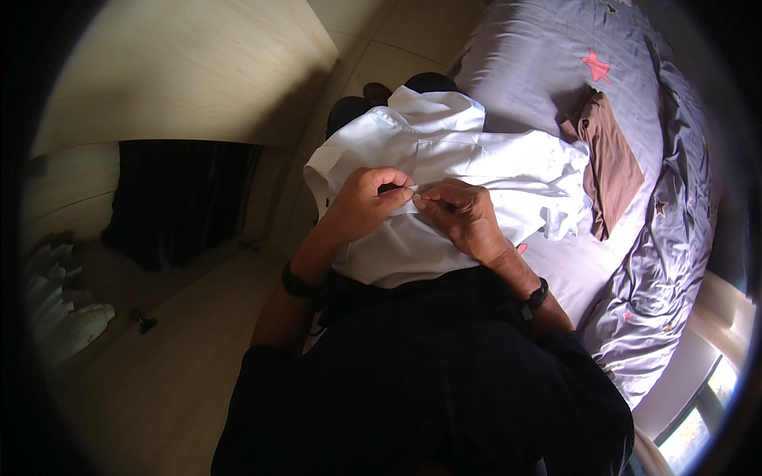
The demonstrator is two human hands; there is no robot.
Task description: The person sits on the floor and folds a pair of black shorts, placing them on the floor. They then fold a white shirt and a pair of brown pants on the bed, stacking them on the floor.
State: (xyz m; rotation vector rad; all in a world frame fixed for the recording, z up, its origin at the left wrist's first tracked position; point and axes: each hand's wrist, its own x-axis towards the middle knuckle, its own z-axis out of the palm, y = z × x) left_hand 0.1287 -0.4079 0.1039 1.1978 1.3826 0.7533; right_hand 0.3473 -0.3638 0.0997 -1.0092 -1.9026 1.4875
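Observation:
A white shirt with a chest pocket is spread across my lap, and one side of it spills onto the bed to the right. My left hand pinches the shirt's cloth near its middle. Right beside it, fingertips almost touching, my right hand pinches the same stretch of cloth. What lies between the fingertips, a button or just an edge, is too small to make out. Both wrists carry a dark band.
A grey-purple bed sheet with star shapes covers the bed at right. On it lies a folded brown garment, touching the shirt. Bunched bedding runs along the far right. A wooden panel stands at left, with dark cloth below it.

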